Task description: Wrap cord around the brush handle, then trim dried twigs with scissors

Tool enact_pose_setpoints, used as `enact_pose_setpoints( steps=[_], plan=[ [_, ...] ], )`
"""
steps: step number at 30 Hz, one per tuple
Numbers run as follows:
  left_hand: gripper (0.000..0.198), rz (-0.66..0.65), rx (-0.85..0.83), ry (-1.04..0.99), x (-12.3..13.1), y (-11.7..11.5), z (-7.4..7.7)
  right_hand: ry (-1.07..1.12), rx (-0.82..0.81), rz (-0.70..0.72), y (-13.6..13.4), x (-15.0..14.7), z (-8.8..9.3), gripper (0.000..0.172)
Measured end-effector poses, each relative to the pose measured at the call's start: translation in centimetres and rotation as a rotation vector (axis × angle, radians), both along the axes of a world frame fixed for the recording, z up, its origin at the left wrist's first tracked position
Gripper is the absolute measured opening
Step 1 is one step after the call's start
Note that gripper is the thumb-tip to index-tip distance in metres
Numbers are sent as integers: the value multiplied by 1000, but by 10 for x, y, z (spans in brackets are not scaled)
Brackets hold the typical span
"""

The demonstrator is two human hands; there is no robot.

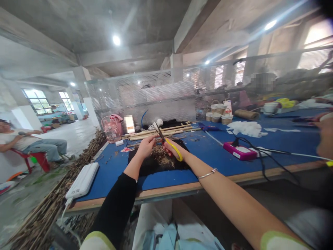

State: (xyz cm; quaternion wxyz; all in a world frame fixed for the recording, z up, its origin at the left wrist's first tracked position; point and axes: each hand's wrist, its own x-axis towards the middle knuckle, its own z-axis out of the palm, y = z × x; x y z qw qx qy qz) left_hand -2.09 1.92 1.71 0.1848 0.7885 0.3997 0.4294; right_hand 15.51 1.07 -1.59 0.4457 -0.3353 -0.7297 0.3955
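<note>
My right hand (170, 148) is closed around a pair of scissors (177, 151) with yellow handles. The dark blades point up and away, slightly parted. Just left of the blades, my left hand (147, 147) is pinched shut near the blade tips; what its fingers hold is too small to make out. Beneath both hands lies a black cloth (145, 167) on the blue tabletop (166, 182). Brown plant clippings (165, 159) are heaped on that cloth. Beyond the hands, several pale sticks (145, 134) lie across the table.
A white power bank (83, 178) with a cable sits at the near left. Pink bag (113, 127) stands at the back left. To the right are a magenta power strip (239, 151), black cords, white fluff (246, 128) and small pots (215, 117). Another person's hand (326, 133) shows far right.
</note>
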Motion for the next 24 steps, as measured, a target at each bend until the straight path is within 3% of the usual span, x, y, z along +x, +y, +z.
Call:
enact_pose_setpoints(
  steps=[3, 6, 11, 18, 24],
  plan=[
    [36, 52, 65, 43, -2, 0, -1, 40, -51, 45, -1, -1, 0, 61],
    [34, 187, 172, 99, -7, 2, -1, 42, -46, 39, 1, 1, -1, 60],
    [33, 383, 304, 182, -11, 4, 2, -122, 139, -50, 5, 6, -1, 59],
    [35, 384, 280, 250, -6, 4, -6, -490, 412, -397, 8, 9, -1, 64],
    [32, 319, 249, 246, -3, 3, -12, -662, 474, -603, 3, 7, 0, 66]
  ],
)
